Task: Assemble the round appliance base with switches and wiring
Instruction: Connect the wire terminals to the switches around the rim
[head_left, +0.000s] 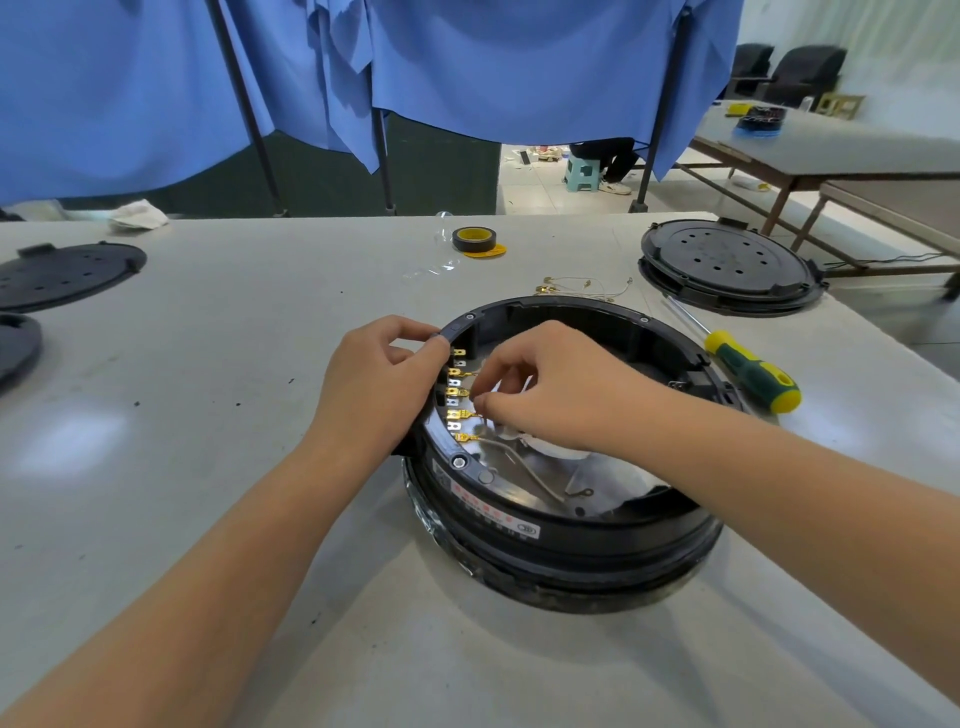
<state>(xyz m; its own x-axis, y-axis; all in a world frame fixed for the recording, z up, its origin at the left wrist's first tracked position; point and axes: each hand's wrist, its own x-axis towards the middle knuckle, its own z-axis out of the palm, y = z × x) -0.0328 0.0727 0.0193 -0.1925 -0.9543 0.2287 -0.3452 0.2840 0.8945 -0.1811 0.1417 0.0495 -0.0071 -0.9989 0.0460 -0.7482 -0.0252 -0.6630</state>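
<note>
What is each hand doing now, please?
Left hand: fingers curled on the rim of the round base.
Right hand: fingertips pinch a wire connector at the brass terminals.

**Bright, even light with wide-angle bending**

The scene was brightly and evenly lit from overhead. A soft white glare patch lay on the table (156, 364) left of the round base (566, 540), and a faint shadow pooled under the base's near rim. Its shiny metal floor threw back pale reflections. Focus was sharp around the base; the table edges beyond it bowed, and the far room behind looked softer.
</note>
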